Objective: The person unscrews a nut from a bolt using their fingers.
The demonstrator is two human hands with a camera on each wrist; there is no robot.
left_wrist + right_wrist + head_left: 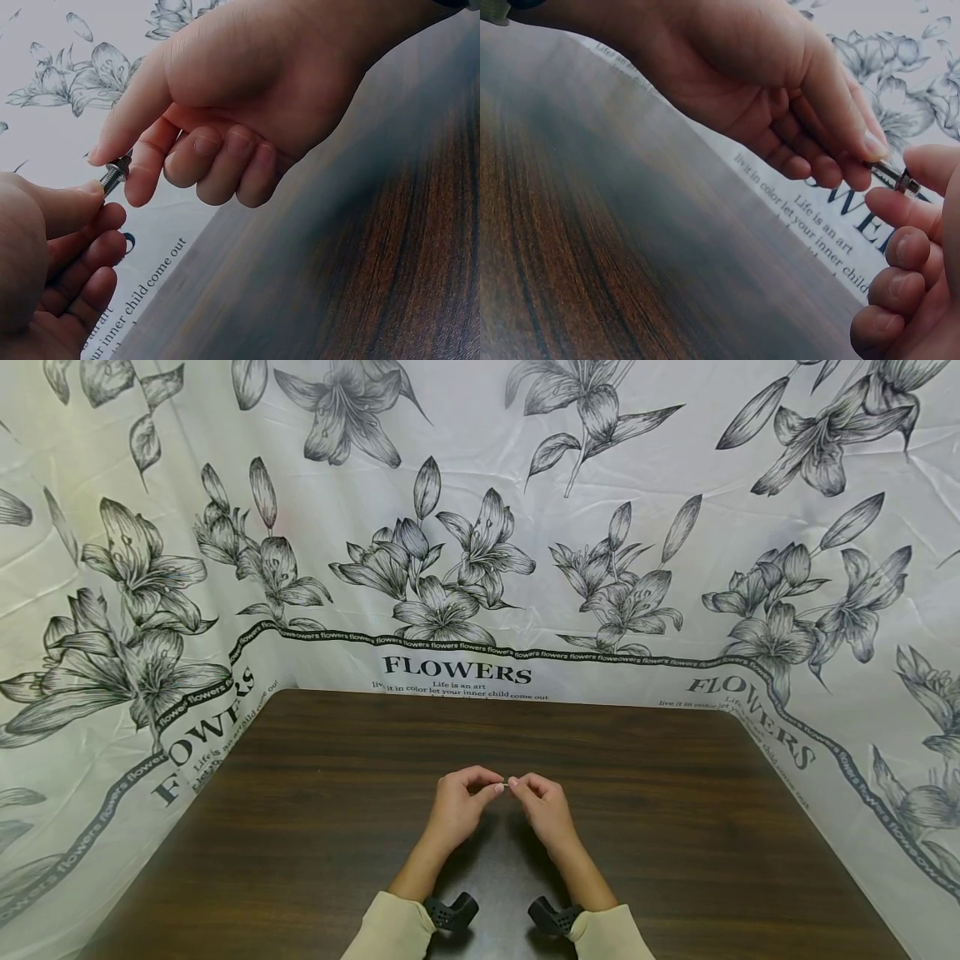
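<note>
Between the fingertips of both hands is a small metal bolt (111, 178), held up over the table; its threaded shank shows in both wrist views. The left hand (456, 806) pinches one end of the shank between thumb and forefinger. At the other end sits a wider, shiny metal part (909, 184), with the thumb and forefinger of the right hand (547, 814) on either side of it. The other fingers of the right hand are curled toward the palm. In the head view only a sliver of the bolt shows between the fingertips.
A dark brown wooden table (337, 827) lies under the hands. White cloth (540, 577) printed with flowers and lettering stands round its back and sides. Each wrist wears a black camera mount (452, 912) below a pale sleeve (393, 927).
</note>
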